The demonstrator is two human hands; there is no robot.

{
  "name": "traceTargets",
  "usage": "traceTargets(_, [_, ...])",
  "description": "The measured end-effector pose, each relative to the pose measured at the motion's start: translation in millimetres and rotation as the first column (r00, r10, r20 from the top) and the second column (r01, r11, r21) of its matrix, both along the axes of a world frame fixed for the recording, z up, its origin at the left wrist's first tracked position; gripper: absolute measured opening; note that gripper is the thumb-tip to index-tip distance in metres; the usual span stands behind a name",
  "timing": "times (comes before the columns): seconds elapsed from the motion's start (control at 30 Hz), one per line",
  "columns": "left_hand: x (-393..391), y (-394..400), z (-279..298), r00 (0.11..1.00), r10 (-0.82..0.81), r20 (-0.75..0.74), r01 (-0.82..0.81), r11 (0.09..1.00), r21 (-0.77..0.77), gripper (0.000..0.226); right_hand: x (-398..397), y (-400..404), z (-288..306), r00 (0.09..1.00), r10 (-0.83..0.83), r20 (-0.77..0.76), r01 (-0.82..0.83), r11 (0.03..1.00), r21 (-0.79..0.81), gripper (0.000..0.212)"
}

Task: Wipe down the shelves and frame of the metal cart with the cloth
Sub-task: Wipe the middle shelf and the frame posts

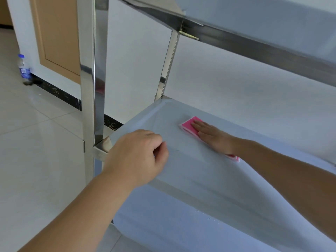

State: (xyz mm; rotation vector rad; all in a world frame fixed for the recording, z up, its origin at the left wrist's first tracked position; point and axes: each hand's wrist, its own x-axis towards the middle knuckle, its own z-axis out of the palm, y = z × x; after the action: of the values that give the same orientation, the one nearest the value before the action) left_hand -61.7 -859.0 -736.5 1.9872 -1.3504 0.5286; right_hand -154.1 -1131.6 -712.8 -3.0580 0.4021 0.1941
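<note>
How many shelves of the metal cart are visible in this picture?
3: the top shelf at upper right, the middle shelf under the hands, and the bottom shelf below. More may lie out of frame.

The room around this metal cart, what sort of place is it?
Probably an indoor utility or kitchen-type room: pale tiled floor, white wall with dark skirting, a wooden door.
</note>
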Motion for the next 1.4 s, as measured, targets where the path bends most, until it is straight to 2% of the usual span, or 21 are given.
traceTargets(0.13, [-0.5,-0.7,-1.1,1.000,0.022,-0.011,-0.022,1.000,-0.022,0.041,-27.4,52.2,-1.7,0.989,0.149,-0.003,-0.149,0.989,0.018,0.047])
traceTargets(0.33, [0.4,-0.5,-1.1,0.999,0.010,-0.053,-0.010,1.000,-0.013,0.039,-68.1,113.1,2.9,0.964,0.261,-0.048,-0.257,0.964,0.073,0.051])
traceTargets(0.5, [2.8,1.4,1.4,0.996,-0.041,-0.085,0.038,0.999,-0.030,0.043,-74.5,114.2,11.0,0.948,0.305,-0.088,-0.293,0.947,0.134,0.050])
traceTargets(0.63, [6.4,11.7,-0.1,0.999,-0.019,-0.041,0.019,1.000,0.005,0.048,-55.9,91.2,9.6,0.949,0.313,-0.017,-0.311,0.946,0.093,0.048])
traceTargets(0.77, [14.0,16.6,-1.9,0.998,-0.039,-0.057,0.042,0.997,0.058,0.044,-23.2,61.0,5.2,0.973,0.231,0.007,-0.230,0.970,0.072,0.049])
traceTargets(0.9, [22.7,31.2,-3.8,0.963,-0.243,-0.118,0.247,0.969,0.024,0.026,10.2,29.0,4.3,0.998,0.057,0.013,-0.058,0.993,0.102,0.047])
traceTargets(1.0, [29.1,45.8,-10.0,0.940,-0.330,-0.090,0.334,0.942,0.031,0.022,30.6,7.6,4.2,0.998,-0.054,0.017,0.051,0.991,0.120,0.047])
traceTargets(1.1, [35.2,58.3,-19.4,0.924,-0.369,-0.098,0.373,0.928,0.028,0.029,47.9,-9.6,5.2,0.988,-0.155,0.019,0.151,0.981,0.122,0.047])
traceTargets(1.27, [41.1,67.2,-28.1,0.910,-0.407,-0.075,0.402,0.913,-0.076,0.021,72.5,-24.7,9.3,0.964,-0.264,0.029,0.262,0.963,0.061,0.049])
traceTargets(1.4, [40.0,66.3,-29.7,0.911,-0.404,-0.090,0.389,0.910,-0.145,0.020,84.5,-20.6,10.4,0.961,-0.275,0.008,0.275,0.961,-0.012,0.046])
